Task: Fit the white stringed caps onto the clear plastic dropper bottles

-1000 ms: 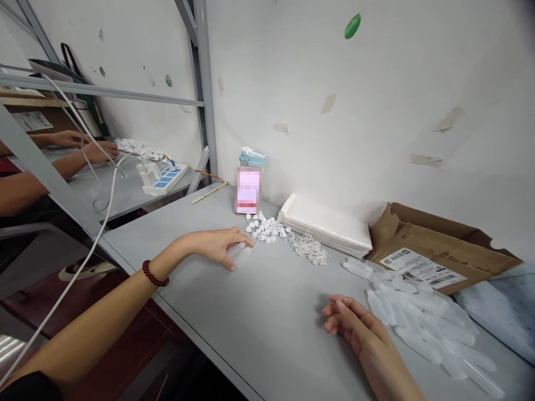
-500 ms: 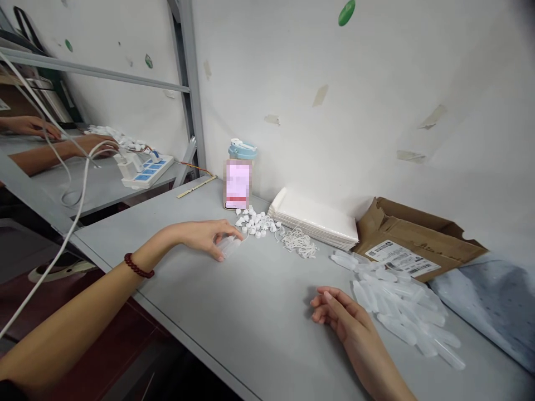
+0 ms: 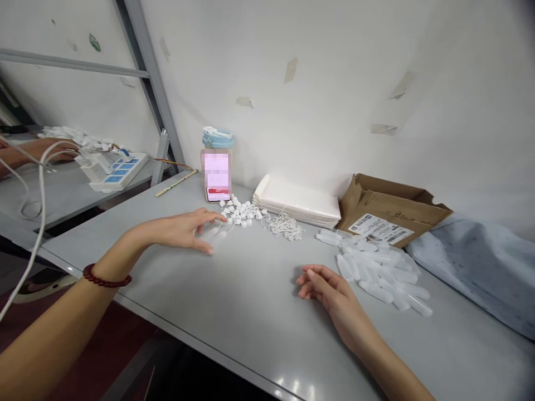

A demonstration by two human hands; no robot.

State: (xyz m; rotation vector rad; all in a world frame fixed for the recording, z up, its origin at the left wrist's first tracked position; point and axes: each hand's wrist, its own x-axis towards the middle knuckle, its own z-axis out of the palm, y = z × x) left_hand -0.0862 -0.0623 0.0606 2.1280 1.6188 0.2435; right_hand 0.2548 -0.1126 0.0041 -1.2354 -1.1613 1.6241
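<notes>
My left hand (image 3: 186, 229) is over the left part of the grey table (image 3: 251, 289), thumb and fingers apart. Beside its fingertips lie a few clear plastic tubes (image 3: 218, 238), partly hidden by the fingers. Just beyond them is a heap of small white caps (image 3: 242, 214), with a pile of thin white strips (image 3: 286, 226) to its right. My right hand (image 3: 328, 292) rests near the table's middle right, fingers loosely curled and nothing seen in them. To its right spreads a pile of translucent tubes (image 3: 382, 273).
A phone (image 3: 217, 175) leans against a blue-lidded cup (image 3: 218, 138). White flat sheets are stacked (image 3: 298, 200) by the wall, beside a cardboard box (image 3: 388, 209). Pale blue cloth (image 3: 476, 267) lies at right. At left are a power strip (image 3: 119, 172), cables and another person's hand (image 3: 52, 149).
My left hand has opened and drawn back slightly from the clear tubes, which now lie on the table. The camera view has shifted to the right; my right hand keeps its loose curl.
</notes>
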